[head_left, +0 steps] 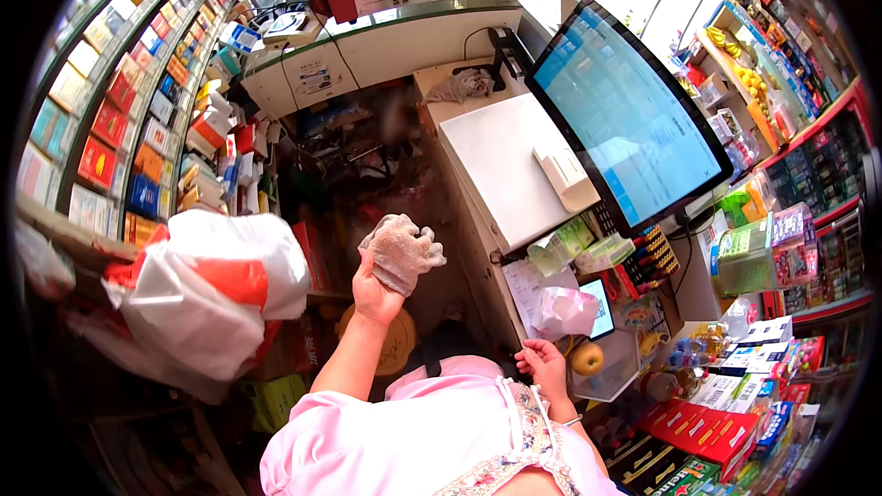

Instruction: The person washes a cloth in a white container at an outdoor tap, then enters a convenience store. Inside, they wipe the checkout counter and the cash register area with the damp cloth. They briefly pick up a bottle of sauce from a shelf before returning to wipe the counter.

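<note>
bunched greyish-pink cloth (401,253) is at left hand (375,294), held up over the dark floor gap, off the counter and the shelves. thumb lies along its near edge; other fingers hidden under it, so can't tell if they grip or are spread. crumpled shape probably comes from being gathered over one hand. right hand (545,365) is low by the body, fingers loosely curled and a bit apart, nothing seen in it; nearest is the yellowish fruit (587,359) on the counter side, apart from the hand.

just beyond the fruit: lit phone-like screen (599,308), crumpled pink wrap (563,312); small stuff likely kept here for easy reach. large monitor (634,119) stands angled over the counter, display in view from above, presumably so whoever is behind the counter can read it. second crumpled cloth (462,85) by its stand, maybe parked there as spare.

left side: white-and-red plastic bag (220,285) bulges in front of shelves; small boxes (96,161) in tiers, fronts outward, likely for quick picking. round stool-like top (390,344) below left forearm, partly covered.
</note>
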The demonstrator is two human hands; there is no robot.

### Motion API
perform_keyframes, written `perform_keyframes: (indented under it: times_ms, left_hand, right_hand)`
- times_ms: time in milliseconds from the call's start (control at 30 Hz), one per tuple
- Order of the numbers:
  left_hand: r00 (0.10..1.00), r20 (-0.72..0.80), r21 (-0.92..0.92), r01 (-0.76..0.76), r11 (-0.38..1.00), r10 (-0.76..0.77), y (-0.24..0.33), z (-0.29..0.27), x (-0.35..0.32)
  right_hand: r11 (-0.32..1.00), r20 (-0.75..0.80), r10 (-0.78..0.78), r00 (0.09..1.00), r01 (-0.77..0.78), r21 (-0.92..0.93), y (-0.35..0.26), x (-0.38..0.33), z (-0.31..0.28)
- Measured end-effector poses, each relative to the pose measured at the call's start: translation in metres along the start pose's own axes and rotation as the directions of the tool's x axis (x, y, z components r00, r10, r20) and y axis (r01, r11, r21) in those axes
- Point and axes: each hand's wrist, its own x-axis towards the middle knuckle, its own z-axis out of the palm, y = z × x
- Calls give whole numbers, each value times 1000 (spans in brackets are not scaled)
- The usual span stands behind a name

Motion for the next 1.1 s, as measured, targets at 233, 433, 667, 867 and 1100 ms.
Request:
perform_keyframes:
  times_ms: [233,433,667,867,1100]
  left_hand:
    - [1000,-3,100,-24,995,24,47,-1,65]
    - [1000,12,96,-8,995,7,84,18,143]
    - [987,82,175,123,977,-139,98,9,293]
    - [921,58,336,346,876,-386,103,-16,388]
    - [836,17,472,477,742,-548,105,-49,435]
  right_hand:
    - [996,56,-86,995,84,33,-17,47,55]
    - [997,74,0,997,-5,71,-33,84,84]
    - [971,-194,-239,952,237,-36,-116,171,145]
    - [993,-529,-103,842,53,-109,-134,250,191]
    - [984,-660,-88,746,-40,-176,-136,279,202]
